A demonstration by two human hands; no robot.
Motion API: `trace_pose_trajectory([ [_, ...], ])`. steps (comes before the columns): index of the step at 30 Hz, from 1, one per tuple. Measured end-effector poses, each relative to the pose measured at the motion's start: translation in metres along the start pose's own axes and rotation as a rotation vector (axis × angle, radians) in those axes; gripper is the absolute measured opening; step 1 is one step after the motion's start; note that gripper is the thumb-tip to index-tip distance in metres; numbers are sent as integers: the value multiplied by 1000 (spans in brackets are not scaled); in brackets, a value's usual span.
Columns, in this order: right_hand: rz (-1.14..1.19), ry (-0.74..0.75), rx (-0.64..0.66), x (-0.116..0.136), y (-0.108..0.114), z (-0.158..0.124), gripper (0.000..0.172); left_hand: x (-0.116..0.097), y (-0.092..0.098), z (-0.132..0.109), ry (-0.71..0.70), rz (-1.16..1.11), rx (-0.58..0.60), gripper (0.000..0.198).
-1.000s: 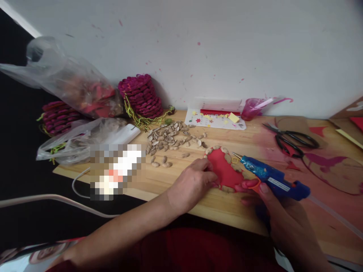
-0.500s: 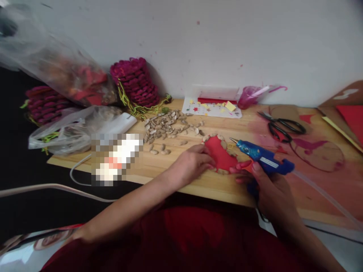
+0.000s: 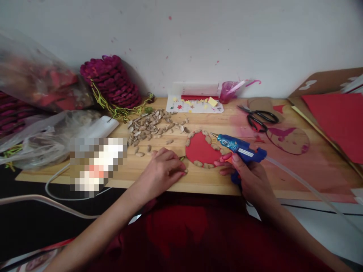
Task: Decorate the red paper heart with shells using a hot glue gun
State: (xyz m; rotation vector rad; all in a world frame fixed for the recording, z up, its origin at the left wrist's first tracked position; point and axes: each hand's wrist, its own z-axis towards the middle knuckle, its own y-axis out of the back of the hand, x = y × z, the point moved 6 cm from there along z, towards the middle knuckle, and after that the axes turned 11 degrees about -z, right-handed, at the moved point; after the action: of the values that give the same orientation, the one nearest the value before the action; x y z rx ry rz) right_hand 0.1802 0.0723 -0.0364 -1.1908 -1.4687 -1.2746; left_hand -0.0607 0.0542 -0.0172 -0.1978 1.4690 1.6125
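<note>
Red card (image 3: 200, 148) lay between the left hand (image 3: 162, 170), half-curled with its hold unclear, and the right hand (image 3: 251, 175), closed round a glue gun (image 3: 236, 145). Steadying the card, nozzle (image 3: 214, 135) clear of skin, seemed wise. Past the left hand lay loose shells (image 3: 147, 126).

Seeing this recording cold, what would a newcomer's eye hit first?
The red piece edged with peanut shells stands out first, on the wooden table between the left hand and right hand. Next comes the blue glue gun in the right hand, its nozzle by the piece's far edge. Farther back, toward the left, sits a magenta woven cylinder.
</note>
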Motion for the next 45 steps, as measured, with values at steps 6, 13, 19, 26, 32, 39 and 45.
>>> trace_pose_trajectory([
  [6, -77, -22, -27, 10, 5, 4, 26, 1, 23, 10, -47, -46, -42, 6],
  [13, -230, -70, -69, 15, 14, 7, 29, 49, 43, 19, 52, 367, -141, 10],
  [19, -233, -122, -148, 9, 28, 10, 24, 59, 76, 23, 105, 459, -319, 15],
  [26, -152, -146, -132, -2, 31, 13, 27, 73, 101, 56, 248, 518, -342, 15],
  [32, -196, -151, -155, -13, 36, 11, 29, 67, 74, 82, 313, 462, -193, 12],
  [39, -347, -196, -234, -7, 47, 18, 58, 72, 52, 97, 398, 538, -115, 12],
  [45, -368, -214, -117, 6, 42, 23, 61, 74, 49, 99, 387, 532, -102, 13],
])
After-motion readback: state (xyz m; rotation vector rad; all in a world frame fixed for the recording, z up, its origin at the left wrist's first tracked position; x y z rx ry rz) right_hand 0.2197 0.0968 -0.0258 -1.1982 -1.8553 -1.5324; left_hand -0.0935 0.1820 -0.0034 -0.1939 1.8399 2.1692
